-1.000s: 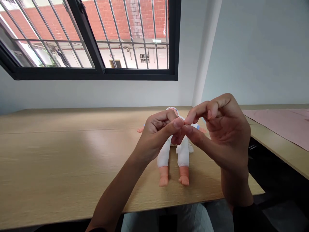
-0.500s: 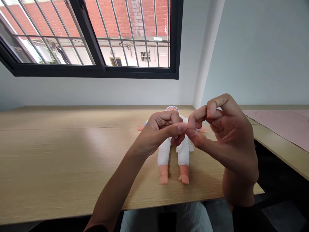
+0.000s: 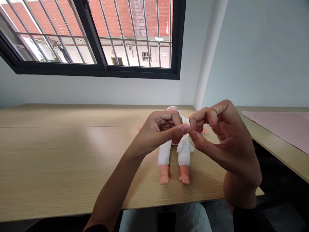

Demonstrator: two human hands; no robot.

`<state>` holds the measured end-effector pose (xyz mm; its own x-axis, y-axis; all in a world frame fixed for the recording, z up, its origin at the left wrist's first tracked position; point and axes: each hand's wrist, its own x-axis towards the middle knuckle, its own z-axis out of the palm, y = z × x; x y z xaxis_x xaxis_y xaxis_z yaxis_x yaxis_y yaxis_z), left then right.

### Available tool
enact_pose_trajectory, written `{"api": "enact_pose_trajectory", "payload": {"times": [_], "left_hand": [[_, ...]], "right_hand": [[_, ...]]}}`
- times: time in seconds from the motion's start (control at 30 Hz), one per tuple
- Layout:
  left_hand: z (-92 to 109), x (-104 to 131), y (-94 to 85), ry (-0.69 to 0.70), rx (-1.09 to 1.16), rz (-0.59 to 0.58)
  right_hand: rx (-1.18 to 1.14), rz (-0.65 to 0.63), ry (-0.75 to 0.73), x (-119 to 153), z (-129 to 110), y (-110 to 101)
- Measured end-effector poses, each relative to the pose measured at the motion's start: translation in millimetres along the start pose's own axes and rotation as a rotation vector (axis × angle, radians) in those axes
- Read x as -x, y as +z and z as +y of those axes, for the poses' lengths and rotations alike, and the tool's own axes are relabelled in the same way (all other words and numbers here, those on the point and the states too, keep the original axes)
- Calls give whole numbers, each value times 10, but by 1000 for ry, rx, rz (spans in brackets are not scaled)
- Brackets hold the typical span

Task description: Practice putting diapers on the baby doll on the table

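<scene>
A baby doll (image 3: pixel 183 158) in white clothes and a white cap lies on its back on the wooden table (image 3: pixel 72 161), bare feet toward me. Above its body, my left hand (image 3: pixel 160 129) is closed, thumb pressed against the curled fingers. Fingertip to fingertip with it, my right hand (image 3: pixel 227 138) also makes a pinch, its thumb and index finger close together. Anything held between the fingertips is too small or hidden to make out. Both hands cover the doll's chest and much of its arms.
A pink cloth (image 3: pixel 285 125) lies on another table section at the right, past a dark gap. Behind the table are a pale wall (image 3: pixel 260 58) and a barred window with a dark frame (image 3: pixel 145 73). My legs (image 3: pixel 188 217) are below the front edge.
Both hands stay pinched tip to tip over the doll. The right hand has shifted slightly right and down. The camera view has tilted a little.
</scene>
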<state>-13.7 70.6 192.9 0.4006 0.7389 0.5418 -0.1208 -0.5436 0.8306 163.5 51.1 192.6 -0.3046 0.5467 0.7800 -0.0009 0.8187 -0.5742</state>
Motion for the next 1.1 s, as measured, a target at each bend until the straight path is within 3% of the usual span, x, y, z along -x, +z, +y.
{"api": "enact_pose_trajectory", "payload": {"times": [0.37,0.67,1.1], "left_hand": [[186,157,16,184,-408,167],[207,190,41,303,-461,330],[177,197,115,434,-624,463]], "right_hand": [[178,-17,-99,45,11,33],[194,236,-226,86,-85,175],[376,187,-203,55,-165,159]]}}
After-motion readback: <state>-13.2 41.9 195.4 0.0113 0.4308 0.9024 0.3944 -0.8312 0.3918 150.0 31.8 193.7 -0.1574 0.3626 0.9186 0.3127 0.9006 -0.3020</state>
